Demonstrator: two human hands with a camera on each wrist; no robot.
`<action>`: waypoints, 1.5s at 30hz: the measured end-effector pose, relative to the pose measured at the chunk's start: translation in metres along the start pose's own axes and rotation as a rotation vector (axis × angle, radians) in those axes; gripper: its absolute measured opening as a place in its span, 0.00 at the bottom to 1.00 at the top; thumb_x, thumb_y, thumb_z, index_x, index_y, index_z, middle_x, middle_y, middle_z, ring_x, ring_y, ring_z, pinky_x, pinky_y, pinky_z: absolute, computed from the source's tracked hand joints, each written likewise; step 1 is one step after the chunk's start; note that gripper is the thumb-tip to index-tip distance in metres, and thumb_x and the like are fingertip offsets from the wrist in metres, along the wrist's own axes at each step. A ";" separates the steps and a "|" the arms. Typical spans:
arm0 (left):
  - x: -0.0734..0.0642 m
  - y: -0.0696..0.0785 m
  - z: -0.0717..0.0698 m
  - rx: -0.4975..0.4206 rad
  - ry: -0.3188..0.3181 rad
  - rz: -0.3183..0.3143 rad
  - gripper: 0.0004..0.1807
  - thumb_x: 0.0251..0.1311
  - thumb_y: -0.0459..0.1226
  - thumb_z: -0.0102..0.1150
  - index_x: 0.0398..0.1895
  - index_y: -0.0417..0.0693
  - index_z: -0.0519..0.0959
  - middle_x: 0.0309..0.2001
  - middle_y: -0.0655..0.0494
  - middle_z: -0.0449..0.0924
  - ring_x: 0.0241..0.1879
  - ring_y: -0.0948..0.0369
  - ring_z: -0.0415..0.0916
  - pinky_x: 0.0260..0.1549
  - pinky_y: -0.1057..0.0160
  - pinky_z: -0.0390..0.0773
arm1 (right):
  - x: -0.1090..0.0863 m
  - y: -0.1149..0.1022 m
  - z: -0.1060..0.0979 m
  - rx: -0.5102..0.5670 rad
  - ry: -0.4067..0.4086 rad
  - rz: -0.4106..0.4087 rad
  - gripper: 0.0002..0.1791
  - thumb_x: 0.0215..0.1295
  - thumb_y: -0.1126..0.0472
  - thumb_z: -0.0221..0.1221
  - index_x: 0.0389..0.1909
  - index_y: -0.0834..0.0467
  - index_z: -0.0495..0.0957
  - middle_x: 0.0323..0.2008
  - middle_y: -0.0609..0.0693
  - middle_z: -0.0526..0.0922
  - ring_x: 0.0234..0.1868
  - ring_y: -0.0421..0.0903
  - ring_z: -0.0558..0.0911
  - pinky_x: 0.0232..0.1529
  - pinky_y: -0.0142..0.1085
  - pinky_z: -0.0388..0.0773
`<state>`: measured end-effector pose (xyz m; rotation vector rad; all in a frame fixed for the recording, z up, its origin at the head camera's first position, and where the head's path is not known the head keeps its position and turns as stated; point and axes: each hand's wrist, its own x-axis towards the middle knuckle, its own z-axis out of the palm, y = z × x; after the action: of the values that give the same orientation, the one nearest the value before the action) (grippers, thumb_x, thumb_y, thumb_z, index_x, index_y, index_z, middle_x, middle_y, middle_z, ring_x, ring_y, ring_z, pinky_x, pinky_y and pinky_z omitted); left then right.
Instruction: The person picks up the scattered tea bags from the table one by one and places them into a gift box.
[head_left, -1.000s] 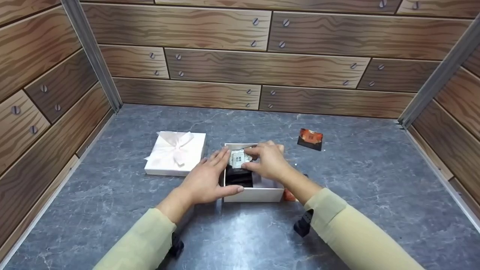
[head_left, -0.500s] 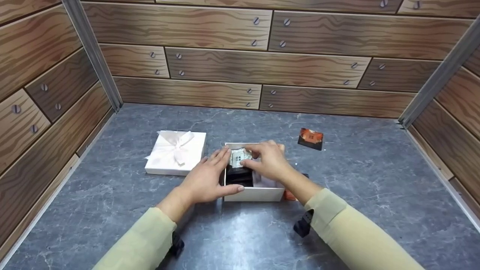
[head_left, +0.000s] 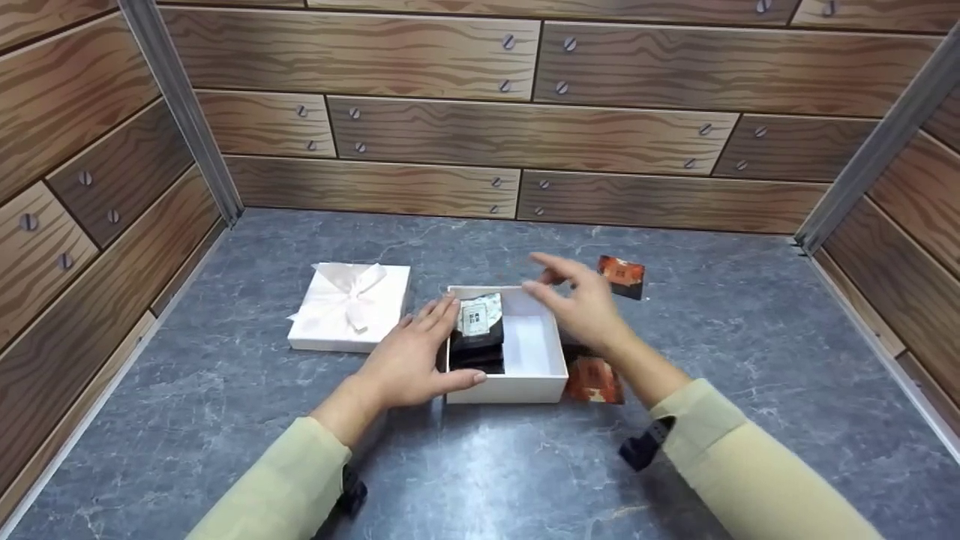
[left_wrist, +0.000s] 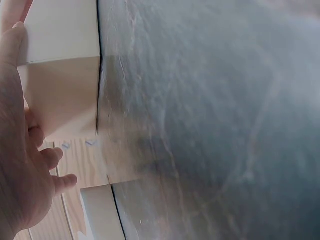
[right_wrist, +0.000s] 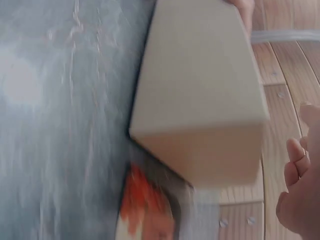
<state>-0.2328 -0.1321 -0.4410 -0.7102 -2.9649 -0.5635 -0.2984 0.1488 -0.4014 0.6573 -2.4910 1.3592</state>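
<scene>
A lidless white box [head_left: 508,390] stands mid-table. In its left half lie black packets, the top one a small black packet [head_left: 478,321] with a pale silvery label; the bare white floor shows on the right. My left hand [head_left: 409,367] rests along the box's left wall, fingers extended, thumb stretched over the front rim; the left wrist view shows the thumb near the box corner [left_wrist: 60,60]. My right hand [head_left: 589,307] hovers over the box's back right corner, fingers loosely bent with nothing between them. In the right wrist view that hand shows apart from the box.
Left of the box sits a white lid [head_left: 390,300] topped with a ribbon bow [head_left: 354,296]. An orange and black packet [head_left: 592,381] lies against the box's right side, and another similar packet [head_left: 626,276] lies farther back. Wood-patterned walls enclose the table.
My right hand has let go of the silver-labelled packet, leaving it on top in the box, and moved up and right past the back right corner. The left hand has kept its place.
</scene>
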 end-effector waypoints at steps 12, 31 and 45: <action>0.000 0.001 -0.001 0.009 -0.001 0.000 0.66 0.60 0.80 0.48 0.87 0.45 0.47 0.86 0.48 0.45 0.82 0.43 0.49 0.78 0.38 0.54 | -0.034 0.054 -0.065 -0.012 -0.070 0.114 0.35 0.70 0.57 0.71 0.75 0.60 0.73 0.57 0.64 0.85 0.61 0.58 0.82 0.62 0.51 0.78; -0.001 0.002 -0.002 -0.010 -0.003 -0.003 0.65 0.61 0.78 0.52 0.87 0.45 0.47 0.86 0.48 0.45 0.82 0.41 0.50 0.77 0.38 0.55 | -0.076 0.094 -0.084 0.005 -0.461 0.216 0.53 0.61 0.51 0.77 0.84 0.55 0.60 0.78 0.61 0.67 0.80 0.66 0.59 0.79 0.64 0.46; -0.001 0.001 0.000 -0.017 0.009 0.008 0.65 0.61 0.79 0.50 0.87 0.44 0.48 0.85 0.48 0.45 0.81 0.38 0.51 0.77 0.38 0.55 | -0.082 0.099 -0.078 -0.188 -0.466 0.149 0.52 0.55 0.44 0.79 0.79 0.54 0.69 0.79 0.60 0.62 0.78 0.72 0.56 0.72 0.76 0.49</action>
<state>-0.2316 -0.1315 -0.4408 -0.7185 -2.9508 -0.5906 -0.2761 0.2834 -0.4652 0.8386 -3.0421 1.0925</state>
